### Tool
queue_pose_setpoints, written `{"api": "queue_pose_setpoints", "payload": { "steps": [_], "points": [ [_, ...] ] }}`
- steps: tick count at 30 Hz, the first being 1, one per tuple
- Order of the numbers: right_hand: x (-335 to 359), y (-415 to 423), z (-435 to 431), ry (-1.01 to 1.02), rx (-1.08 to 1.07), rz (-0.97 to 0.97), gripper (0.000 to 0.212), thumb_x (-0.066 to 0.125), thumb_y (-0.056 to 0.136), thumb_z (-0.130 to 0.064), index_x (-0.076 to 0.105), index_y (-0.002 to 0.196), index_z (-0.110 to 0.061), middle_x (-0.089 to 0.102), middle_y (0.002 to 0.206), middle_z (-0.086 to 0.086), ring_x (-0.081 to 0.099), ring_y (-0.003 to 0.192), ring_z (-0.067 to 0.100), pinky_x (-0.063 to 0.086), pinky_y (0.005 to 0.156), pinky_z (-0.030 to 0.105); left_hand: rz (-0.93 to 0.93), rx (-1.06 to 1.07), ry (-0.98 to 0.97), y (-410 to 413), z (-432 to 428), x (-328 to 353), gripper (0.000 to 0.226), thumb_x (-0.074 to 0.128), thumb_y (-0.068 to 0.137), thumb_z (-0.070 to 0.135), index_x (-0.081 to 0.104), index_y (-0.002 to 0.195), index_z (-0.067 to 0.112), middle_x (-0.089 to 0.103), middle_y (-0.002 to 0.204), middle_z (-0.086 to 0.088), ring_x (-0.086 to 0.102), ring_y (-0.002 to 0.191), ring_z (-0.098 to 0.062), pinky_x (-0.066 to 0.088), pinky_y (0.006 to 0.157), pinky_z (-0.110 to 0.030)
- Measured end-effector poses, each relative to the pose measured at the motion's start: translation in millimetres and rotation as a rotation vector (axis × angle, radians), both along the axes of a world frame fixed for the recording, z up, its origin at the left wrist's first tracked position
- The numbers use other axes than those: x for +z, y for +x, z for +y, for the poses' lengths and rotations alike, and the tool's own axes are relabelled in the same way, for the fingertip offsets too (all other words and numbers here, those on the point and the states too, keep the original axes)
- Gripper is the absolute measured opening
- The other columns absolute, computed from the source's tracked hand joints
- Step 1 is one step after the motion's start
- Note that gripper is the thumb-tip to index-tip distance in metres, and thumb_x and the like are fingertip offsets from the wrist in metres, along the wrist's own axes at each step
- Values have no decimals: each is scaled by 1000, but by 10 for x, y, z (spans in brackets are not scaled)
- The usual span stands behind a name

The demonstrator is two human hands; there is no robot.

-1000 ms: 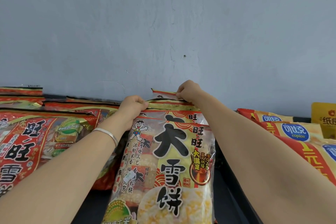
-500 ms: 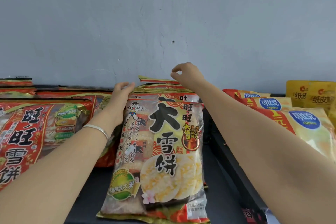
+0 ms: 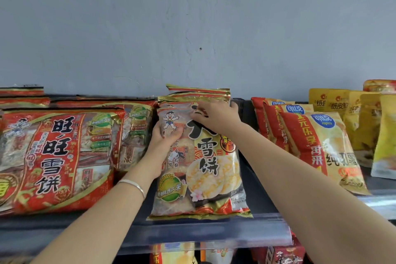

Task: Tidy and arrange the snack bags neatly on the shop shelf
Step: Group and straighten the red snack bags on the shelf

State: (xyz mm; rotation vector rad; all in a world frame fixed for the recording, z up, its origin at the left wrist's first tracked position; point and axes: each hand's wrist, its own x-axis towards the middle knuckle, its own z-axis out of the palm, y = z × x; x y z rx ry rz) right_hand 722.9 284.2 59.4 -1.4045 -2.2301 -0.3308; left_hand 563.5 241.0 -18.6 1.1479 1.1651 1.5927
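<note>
Nearest you, the clear plastic lip of the shelf (image 3: 214, 233) runs across the frame, and the foot of the front rice-cracker bag (image 3: 205, 178) sits just behind it, leaning back against the stack of the same bags (image 3: 197, 94). Your left hand (image 3: 165, 137) is closed on that front bag's upper left edge, thumb on the printed face beside the cartoon boy and the other fingers tucked behind the left side, a silver bangle (image 3: 134, 185) on the wrist. Your right hand (image 3: 216, 117) lies over the bag's top right part, palm down, fingers (image 3: 198, 116) curled and pressing the face just under the top seam; whether they pinch the film or only rest on it cannot be told. So the bag lies between both hands, held at its upper end, with its lower end free on the dark shelf. To the left, large red bags (image 3: 55, 156) stand in overlapping rows, touching your left forearm's side of the stack. To the right, across a bare dark gap, red-and-yellow bags with a blue oval label (image 3: 317, 146) lean in a row, and beyond them stand plain yellow pouches (image 3: 364, 126). Farthest back rises the grey wall (image 3: 192, 28), with the top seams of the rear bags against it.
</note>
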Motion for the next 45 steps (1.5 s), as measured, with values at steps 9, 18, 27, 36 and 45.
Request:
{"api": "queue_pose_setpoints", "payload": {
  "steps": [9,18,27,36,45],
  "points": [
    [-10,-48,-123,-9,-96,2,40,40,96,-50,53,127,-28,47,135,5,42,128,33,24,108,59,120,-52,7,-22,-68,93,69,67,83,43,30,139,29,49,132,5,57,109,-15,48,87,-30],
    [26,-705,-334,90,246,60,41,47,96,-38,53,132,-20,46,136,7,40,127,31,39,99,45,541,289,196,-396,-549,290,33,55,94,17,54,127,17,56,129,2,49,122,-13,38,99,-26],
    [-94,-1463,-478,-135,432,36,55,49,96,-40,37,145,-17,37,143,15,35,132,36,38,103,47,868,735,31,-1277,-1090,92,44,61,90,23,49,132,22,43,140,-2,34,132,-20,28,107,-36],
    [-88,-1923,-337,-219,291,157,62,50,95,-41,27,148,-20,23,152,14,31,135,40,37,104,47,850,783,-108,-2182,-935,22,66,66,85,34,34,142,25,32,148,-8,29,137,-27,28,112,-48],
    [23,-2523,-326,-68,60,-4,41,43,93,-56,55,123,-30,61,123,-1,50,122,26,22,111,58,398,508,-16,-3004,-648,118,94,74,78,35,11,149,34,16,157,-4,23,141,-29,28,110,-55]
  ]
}}
